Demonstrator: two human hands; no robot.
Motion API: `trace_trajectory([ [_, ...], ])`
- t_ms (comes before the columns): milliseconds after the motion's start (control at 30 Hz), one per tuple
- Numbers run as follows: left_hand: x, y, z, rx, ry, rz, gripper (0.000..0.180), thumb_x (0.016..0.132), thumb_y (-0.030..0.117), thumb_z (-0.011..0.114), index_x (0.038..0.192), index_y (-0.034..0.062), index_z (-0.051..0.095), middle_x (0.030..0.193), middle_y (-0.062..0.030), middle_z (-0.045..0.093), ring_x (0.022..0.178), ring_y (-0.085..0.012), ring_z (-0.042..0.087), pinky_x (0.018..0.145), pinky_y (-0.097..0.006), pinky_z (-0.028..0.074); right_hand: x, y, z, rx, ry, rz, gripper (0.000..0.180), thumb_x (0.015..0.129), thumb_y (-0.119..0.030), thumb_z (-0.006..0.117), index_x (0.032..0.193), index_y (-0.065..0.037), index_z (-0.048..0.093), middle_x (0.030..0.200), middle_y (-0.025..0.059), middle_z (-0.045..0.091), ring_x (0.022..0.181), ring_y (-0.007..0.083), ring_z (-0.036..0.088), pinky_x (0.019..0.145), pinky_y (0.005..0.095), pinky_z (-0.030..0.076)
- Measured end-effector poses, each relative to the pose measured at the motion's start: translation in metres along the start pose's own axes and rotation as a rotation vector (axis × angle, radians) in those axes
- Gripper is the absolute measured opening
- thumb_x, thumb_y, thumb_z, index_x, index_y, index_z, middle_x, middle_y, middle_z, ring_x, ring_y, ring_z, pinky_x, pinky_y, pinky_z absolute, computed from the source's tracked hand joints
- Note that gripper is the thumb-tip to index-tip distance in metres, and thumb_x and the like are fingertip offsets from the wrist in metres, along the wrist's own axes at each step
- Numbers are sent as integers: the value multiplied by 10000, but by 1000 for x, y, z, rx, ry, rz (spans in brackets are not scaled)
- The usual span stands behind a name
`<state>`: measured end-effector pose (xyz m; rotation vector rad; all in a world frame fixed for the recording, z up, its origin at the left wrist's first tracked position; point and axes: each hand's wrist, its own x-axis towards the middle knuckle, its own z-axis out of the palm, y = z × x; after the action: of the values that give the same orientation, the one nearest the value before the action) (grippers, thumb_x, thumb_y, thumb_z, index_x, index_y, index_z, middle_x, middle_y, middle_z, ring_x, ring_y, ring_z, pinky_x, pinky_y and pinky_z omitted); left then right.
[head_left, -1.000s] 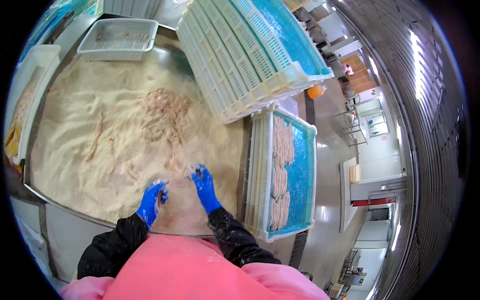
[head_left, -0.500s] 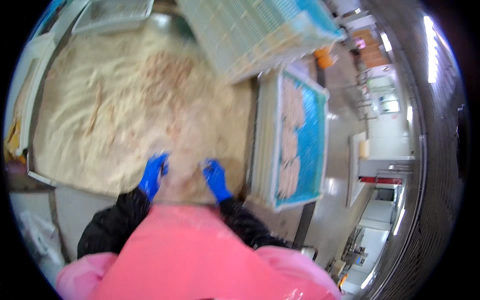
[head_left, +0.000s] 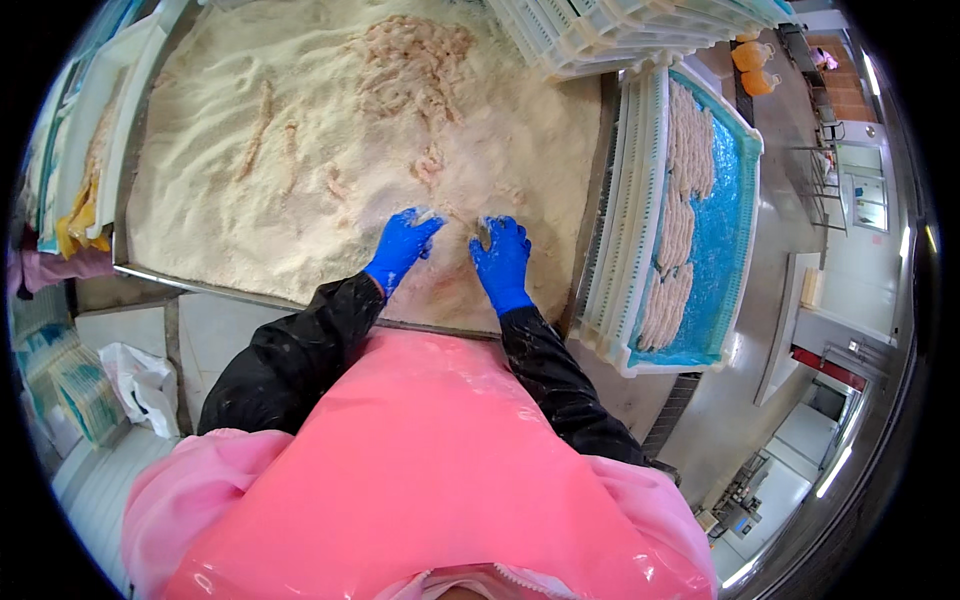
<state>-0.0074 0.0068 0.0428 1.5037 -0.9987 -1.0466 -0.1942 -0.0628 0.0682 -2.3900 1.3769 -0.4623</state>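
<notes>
A wide tray (head_left: 230, 240) of pale, crumb-like coating lies before me. Both my gloved hands rest low over it, side by side and a little apart. My left hand (head_left: 405, 243) has its fingers curled toward the crumbs, with pale bits at the fingertips. Opposite it, my right hand (head_left: 503, 262) curls its fingers and thumb down; what they hold, if anything, is hidden. A thin crumb-covered strip seems to lie between the hands. Beyond them sits a heap of pinkish raw meat strips (head_left: 420, 70), with a small piece of meat (head_left: 428, 165) nearer my hands.
At the right, a blue-lined crate (head_left: 715, 255) holds rows of coated strips (head_left: 677, 230) atop stacked crates. More white crates (head_left: 620, 35) stand at the far right. A narrow white bin (head_left: 110, 110) borders the left side, with a pink sleeve (head_left: 65, 265) near it. Orange jugs (head_left: 755, 65) stand beyond.
The view has shifted and sharpened, so the tray and crates sit farther right and higher. Against the tray, my hands have moved slightly forward and closer together.
</notes>
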Motion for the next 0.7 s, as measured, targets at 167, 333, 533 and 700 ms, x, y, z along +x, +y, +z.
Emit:
trace_trajectory([
  [167, 6, 35, 8, -694, 52, -557, 242, 927, 300, 547, 1048, 97, 598, 762, -21, 567, 568, -91, 489, 498, -205, 379, -8, 32, 6, 547, 233, 148, 310, 771, -120, 608, 1071, -42, 611, 1039, 171, 590, 946, 335, 559, 840, 417, 432],
  [333, -15, 24, 1, -1505, -142, -511, 431, 967, 318, 452, 1286, 27, 445, 1172, -152, 570, 864, -190, 610, 708, -261, 512, -29, 16, -25, 232, 54, -45, 302, 806, -150, 627, 1093, -57, 617, 1025, 158, 615, 915, 341, 568, 826, 414, 435],
  [533, -24, 45, 8, -1907, -181, -431, 467, 973, 244, 399, 1372, 10, 337, 1454, -191, 309, 1345, -301, 308, 1130, -433, 231, -25, 27, 6, 563, -96, 255, 248, 854, -157, 643, 1066, -32, 611, 997, 74, 647, 859, 157, 605, 749, 290, 483],
  [700, -27, 47, 10, -1930, -83, -394, 491, 980, 246, 379, 1411, 30, 286, 1472, -170, 286, 1349, -295, 305, 1133, -432, 224, 11, -26, -52, 1260, -176, 576, 140, 896, -82, 585, 1029, -40, 602, 967, 14, 615, 826, 111, 584, 713, 253, 490],
])
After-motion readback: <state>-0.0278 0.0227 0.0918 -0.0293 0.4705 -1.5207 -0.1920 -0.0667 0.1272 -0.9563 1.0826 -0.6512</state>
